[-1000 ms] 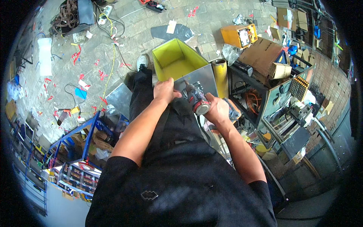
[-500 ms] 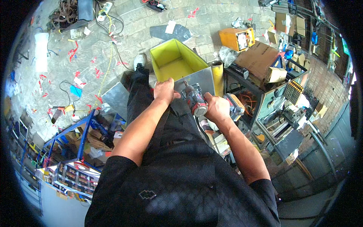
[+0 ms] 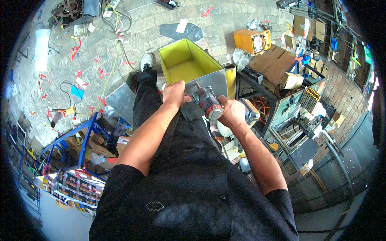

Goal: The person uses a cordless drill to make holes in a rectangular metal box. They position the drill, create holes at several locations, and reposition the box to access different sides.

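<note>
1. Paved stone floor (image 3: 225, 32), grey, littered with red scraps (image 3: 75, 51), cables (image 3: 114, 36) and paper bits; workshop setting seen from above the person.
2. Yellow box (image 3: 185, 64), open-topped, yellow inside, standing on the floor just ahead of the person's legs; one bare metal side panel (image 3: 215, 82) faces the person.
3. Left hand (image 3: 175, 93): closed over the near edge of the box, at the corner just left of the metal panel, fingers curled down on it.
4. Right hand (image 3: 231, 112): wrapped tight around the grip of a power drill (image 3: 209, 103).
5. Power drill: red and black body, nose aimed up and to the left at the metal panel, close beside the left hand; whether the tip touches the panel cannot be told.
6. White shoe (image 3: 146, 61), at the left of the box, touching or just beside it.
7. Flat metal sheet (image 3: 122, 100), lying on the floor to the left of the person's dark trousers.
8. Blue rack (image 3: 86, 132), lower left, with cardboard and small parts around it.
9. Orange case (image 3: 251, 40), beyond the box to the right, well apart from it.
10. Cardboard cartons (image 3: 273, 64), stacked on the right near dark metal shelving (image 3: 281, 116) crowded with tools and parts.
</note>
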Demonstrator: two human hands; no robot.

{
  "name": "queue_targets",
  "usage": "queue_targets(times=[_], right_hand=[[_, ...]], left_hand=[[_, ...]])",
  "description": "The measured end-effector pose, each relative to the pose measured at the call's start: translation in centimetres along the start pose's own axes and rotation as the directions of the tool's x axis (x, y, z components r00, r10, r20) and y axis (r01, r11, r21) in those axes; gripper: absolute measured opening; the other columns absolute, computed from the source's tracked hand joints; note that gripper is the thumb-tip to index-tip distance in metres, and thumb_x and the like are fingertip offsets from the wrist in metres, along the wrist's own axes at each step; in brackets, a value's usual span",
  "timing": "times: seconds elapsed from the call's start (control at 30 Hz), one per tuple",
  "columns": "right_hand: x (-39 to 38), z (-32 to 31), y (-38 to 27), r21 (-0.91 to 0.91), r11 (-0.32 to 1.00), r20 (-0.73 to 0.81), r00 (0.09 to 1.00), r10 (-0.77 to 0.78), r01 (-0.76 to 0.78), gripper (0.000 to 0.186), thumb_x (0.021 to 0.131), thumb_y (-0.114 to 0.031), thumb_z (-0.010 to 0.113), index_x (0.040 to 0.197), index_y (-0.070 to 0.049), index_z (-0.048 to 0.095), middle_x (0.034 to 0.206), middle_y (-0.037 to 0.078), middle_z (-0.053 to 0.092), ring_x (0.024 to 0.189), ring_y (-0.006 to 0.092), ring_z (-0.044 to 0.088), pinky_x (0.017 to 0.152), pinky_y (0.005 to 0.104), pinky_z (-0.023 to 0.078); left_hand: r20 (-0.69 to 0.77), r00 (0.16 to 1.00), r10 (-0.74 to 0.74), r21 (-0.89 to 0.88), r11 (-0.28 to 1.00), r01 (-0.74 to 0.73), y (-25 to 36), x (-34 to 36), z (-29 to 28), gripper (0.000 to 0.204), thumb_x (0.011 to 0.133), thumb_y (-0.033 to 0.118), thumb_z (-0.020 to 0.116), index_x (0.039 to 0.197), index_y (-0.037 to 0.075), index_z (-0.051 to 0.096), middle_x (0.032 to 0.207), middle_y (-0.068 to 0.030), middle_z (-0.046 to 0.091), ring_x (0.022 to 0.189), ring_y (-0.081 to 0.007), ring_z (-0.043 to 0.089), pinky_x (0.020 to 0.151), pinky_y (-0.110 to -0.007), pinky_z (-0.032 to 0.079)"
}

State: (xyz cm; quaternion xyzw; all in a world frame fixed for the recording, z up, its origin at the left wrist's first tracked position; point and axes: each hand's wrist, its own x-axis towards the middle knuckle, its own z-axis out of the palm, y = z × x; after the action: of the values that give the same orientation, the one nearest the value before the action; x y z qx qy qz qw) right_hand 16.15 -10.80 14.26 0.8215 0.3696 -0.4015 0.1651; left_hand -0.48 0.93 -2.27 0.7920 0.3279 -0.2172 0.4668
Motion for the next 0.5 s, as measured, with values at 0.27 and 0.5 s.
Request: queue_targets(times=[0.27, 0.5], right_hand=[[-1.0, 1.0, -0.5, 0.110, 0.991, -0.001, 0.997, 0.076, -0.075, 0.032, 0.082, -0.038, 0.073, 0.099, -0.011, 0.068, 0.083, 0.021, 0.073, 0.083, 0.0402, 0.073, 0.073, 0.0508, 0.056], [-0.6, 1.3, -0.3, 0.074, 0.993, -0.003, 0.996, 0.088, -0.088, 0.036, 0.076, -0.042, 0.081, 0.094, -0.013, 0.068, 0.080, 0.017, 0.072, 0.081, 0.0393, 0.072, 0.072, 0.0486, 0.056]], left_hand=[[-0.083, 0.996, 0.035, 0.036, 0.999, -0.032, 0.7, -0.7, -0.5, 0.060, 0.058, 0.029, 0.098, 0.097, 0.000, 0.065, 0.099, -0.0208, 0.074, 0.099, -0.0400, 0.071, 0.089, -0.045, 0.055], [0.026, 0.999, -0.036, -0.002, 0.999, 0.036, 0.5, -0.4, -0.5, 0.059, 0.058, 0.029, 0.098, 0.098, 0.000, 0.064, 0.103, -0.0201, 0.074, 0.102, -0.0399, 0.069, 0.089, -0.044, 0.055]])
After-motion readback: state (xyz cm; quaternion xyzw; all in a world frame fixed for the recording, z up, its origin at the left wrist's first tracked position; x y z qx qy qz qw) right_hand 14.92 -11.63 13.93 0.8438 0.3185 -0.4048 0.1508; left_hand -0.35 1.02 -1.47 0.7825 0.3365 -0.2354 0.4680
